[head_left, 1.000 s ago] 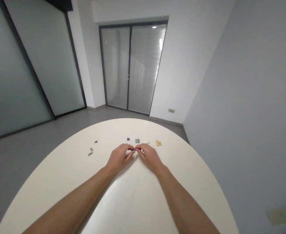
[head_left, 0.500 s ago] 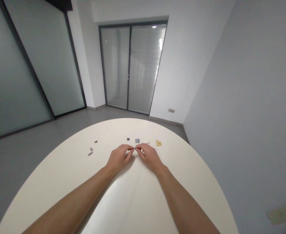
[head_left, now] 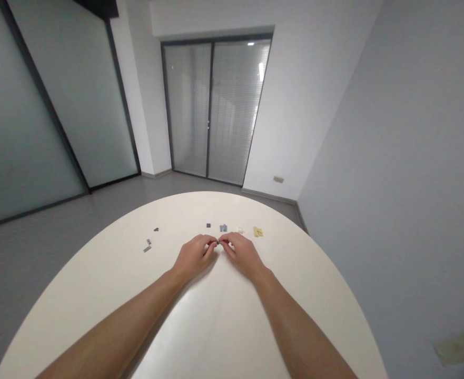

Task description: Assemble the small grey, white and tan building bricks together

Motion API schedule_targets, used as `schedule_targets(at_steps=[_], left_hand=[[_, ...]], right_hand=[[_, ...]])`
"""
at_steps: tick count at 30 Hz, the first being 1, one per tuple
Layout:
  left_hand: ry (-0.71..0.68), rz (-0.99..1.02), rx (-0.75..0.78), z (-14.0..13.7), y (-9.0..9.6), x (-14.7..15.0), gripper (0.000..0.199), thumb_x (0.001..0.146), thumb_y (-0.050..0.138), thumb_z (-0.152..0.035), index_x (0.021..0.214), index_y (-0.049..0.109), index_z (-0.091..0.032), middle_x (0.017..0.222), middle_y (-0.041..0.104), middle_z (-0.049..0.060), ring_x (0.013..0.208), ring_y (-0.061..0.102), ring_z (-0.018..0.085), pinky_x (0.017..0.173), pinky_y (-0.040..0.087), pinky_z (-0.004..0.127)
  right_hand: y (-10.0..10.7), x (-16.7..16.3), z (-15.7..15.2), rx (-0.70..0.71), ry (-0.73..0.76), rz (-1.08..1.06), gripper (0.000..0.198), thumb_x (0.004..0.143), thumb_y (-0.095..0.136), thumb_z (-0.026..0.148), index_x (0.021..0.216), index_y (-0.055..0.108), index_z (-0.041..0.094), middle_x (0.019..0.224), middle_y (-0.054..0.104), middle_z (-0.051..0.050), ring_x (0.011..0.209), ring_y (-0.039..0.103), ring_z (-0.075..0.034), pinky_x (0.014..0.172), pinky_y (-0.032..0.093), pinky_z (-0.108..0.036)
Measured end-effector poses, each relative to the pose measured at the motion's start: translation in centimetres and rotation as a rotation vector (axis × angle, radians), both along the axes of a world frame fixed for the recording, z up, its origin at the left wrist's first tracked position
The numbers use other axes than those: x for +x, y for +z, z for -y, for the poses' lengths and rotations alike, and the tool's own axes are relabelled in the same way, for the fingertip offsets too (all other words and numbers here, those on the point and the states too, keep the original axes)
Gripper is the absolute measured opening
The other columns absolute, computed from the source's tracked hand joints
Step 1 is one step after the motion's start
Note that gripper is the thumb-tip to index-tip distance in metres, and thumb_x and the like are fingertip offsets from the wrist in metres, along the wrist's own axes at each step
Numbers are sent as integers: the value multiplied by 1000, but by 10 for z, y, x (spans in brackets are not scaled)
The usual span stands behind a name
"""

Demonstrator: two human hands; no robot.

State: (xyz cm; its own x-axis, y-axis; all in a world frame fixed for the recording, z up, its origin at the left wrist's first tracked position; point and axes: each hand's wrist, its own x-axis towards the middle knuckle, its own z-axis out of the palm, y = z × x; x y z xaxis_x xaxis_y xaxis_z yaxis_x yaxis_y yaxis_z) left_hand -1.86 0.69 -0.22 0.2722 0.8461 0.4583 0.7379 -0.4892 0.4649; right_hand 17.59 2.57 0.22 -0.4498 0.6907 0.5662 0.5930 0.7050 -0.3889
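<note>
My left hand [head_left: 195, 255] and my right hand [head_left: 240, 251] meet fingertip to fingertip above the white round table [head_left: 211, 337]. Between their pinched fingers is a tiny dark grey piece [head_left: 218, 242], mostly covered, so its exact kind is unclear. Just beyond the hands lie a small dark square piece [head_left: 208, 225], a group of blue-grey pieces [head_left: 223, 228], some whitish pieces [head_left: 240, 230] and some yellow pieces [head_left: 258, 231].
On the table's left side lie a small dark piece [head_left: 156, 229], a short grey piece [head_left: 148, 241] and a longer grey strip [head_left: 147, 249]. Past the table's far edge are a grey floor [head_left: 77, 231] and a glass door [head_left: 216, 110].
Both hands stay nearly where they were. A little more of the dark grey piece shows between the fingertips now.
</note>
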Motion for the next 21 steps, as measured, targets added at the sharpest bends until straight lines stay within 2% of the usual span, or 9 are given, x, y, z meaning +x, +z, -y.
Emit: schedule_targets(at_steps=[13, 21], left_hand=[[-29, 24, 90, -1, -2, -1, 17, 91, 56, -27, 107, 61, -25, 104, 70, 2, 97, 64, 19, 84, 50, 31], [-29, 27, 121, -2, -2, -3, 16, 92, 54, -30, 104, 63, -25, 101, 70, 2, 94, 64, 18, 83, 51, 30]], right_hand=[[4, -1, 2, -28, -23, 16, 13, 99, 53, 24, 105, 64, 23, 99, 71, -4, 93, 65, -18, 84, 48, -30], [5, -1, 2, -35, -15, 27, 13, 99, 52, 24, 105, 64, 22, 100, 71, -4, 93, 65, -18, 84, 48, -30]])
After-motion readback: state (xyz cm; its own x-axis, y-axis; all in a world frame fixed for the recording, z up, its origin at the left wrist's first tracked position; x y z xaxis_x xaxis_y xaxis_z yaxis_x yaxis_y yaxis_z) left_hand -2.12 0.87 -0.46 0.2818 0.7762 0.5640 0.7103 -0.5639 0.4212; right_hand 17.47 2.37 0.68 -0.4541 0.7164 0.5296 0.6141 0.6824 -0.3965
